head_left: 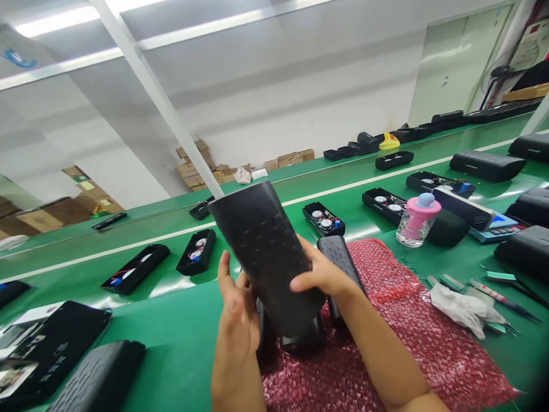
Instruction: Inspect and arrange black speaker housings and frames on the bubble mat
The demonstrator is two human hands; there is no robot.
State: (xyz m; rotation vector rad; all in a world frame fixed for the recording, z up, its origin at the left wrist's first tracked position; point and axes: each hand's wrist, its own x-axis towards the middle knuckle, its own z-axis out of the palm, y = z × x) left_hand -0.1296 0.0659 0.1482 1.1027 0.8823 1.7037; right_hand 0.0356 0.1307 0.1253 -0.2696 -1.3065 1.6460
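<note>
Green counter (175,332) and red bubble wrap (412,320) lie beneath the black case (261,252) your right hand (321,274) grips, your left hand (238,309) loosely open at its edge.

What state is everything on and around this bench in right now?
Black casing: held up, tilted
Right hand: gripping the casing
Left hand: beside the casing, grip unclear
Red bubble wrap: spread out, partly covered
Small black housing beyond it: open, insides showing
Bottle: upright, top on
White tissue: crumpled
Ceiling light: lit
</note>
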